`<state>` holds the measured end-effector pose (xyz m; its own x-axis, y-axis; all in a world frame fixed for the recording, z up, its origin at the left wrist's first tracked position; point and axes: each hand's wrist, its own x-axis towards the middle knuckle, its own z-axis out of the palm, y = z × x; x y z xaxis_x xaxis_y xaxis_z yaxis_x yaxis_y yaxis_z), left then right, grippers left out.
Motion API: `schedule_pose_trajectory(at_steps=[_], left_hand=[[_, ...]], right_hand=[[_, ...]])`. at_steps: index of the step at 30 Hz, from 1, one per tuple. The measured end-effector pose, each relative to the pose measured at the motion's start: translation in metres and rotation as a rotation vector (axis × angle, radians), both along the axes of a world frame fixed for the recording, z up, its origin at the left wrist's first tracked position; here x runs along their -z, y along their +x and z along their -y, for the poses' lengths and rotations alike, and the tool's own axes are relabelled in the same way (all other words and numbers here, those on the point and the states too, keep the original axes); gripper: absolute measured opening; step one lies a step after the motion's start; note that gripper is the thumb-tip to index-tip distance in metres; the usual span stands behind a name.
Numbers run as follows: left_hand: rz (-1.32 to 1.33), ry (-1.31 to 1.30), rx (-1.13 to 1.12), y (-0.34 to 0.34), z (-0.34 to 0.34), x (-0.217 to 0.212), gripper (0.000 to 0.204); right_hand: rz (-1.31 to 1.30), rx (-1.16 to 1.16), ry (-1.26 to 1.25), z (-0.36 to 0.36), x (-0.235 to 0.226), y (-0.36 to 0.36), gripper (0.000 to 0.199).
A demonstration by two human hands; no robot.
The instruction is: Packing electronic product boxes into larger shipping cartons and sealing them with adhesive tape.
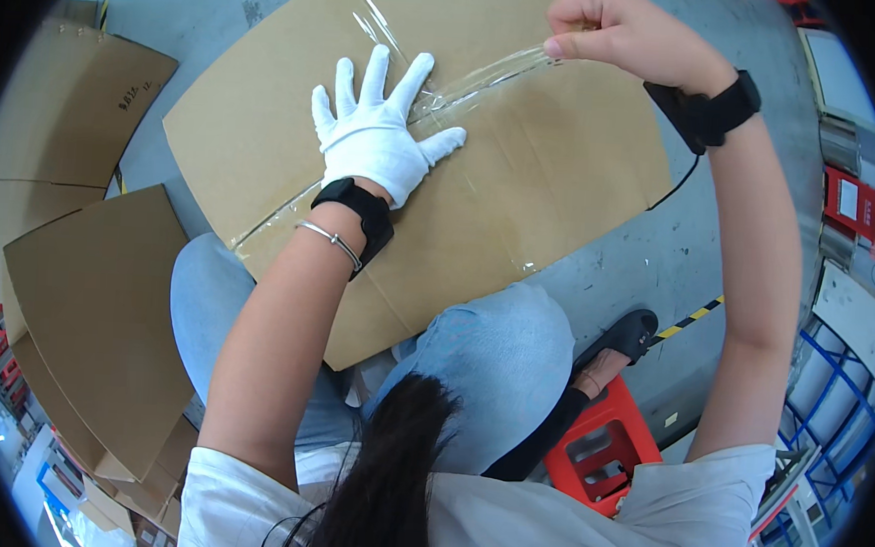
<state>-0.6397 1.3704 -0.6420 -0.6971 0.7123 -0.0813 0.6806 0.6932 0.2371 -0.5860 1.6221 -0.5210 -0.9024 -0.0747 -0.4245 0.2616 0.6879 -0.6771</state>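
A large brown cardboard box [563, 181] lies in front of me, with a seam running diagonally across its top. My left hand [378, 135], in a white glove, rests flat on the box with its fingers spread. Bare, my right hand [622, 34] is raised over the far right part of the box. Its thumb and fingers pinch the end of a strip of clear packing tape [494, 79]. That strip stretches from the pinch down to the seam beside my gloved fingers. More shiny tape shows on the cardboard beyond the left hand.
Other cardboard boxes [94, 313] stand close on the left. A red plastic stool [602, 449] is at the lower right, near a foot in a black slipper [629, 335]. Black-and-yellow tape [690, 319] marks the grey floor. Blue metal racks [835, 408] line the right side.
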Motion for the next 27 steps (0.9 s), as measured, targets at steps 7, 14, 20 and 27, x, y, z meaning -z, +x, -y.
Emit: schedule_pose_trajectory(at_steps=[7,14,20,27], left_hand=[[0.028,0.036,0.032,-0.003,0.007,-0.010,0.086],[-0.010,-0.044,-0.096,-0.007,0.074,-0.014,0.092],[-0.002,-0.072,-0.105,-0.004,0.069,-0.013,0.094],[0.002,-0.105,-0.086,-0.010,0.065,-0.014,0.098]], right_hand=[[-0.024,0.087,-0.074,-0.023,0.035,0.021,0.032],[-0.363,0.521,-0.734,0.036,0.043,0.023,0.022],[-0.082,0.349,-0.961,0.068,0.060,-0.001,0.023],[-0.119,-0.321,0.412,0.098,0.070,-0.015,0.031]])
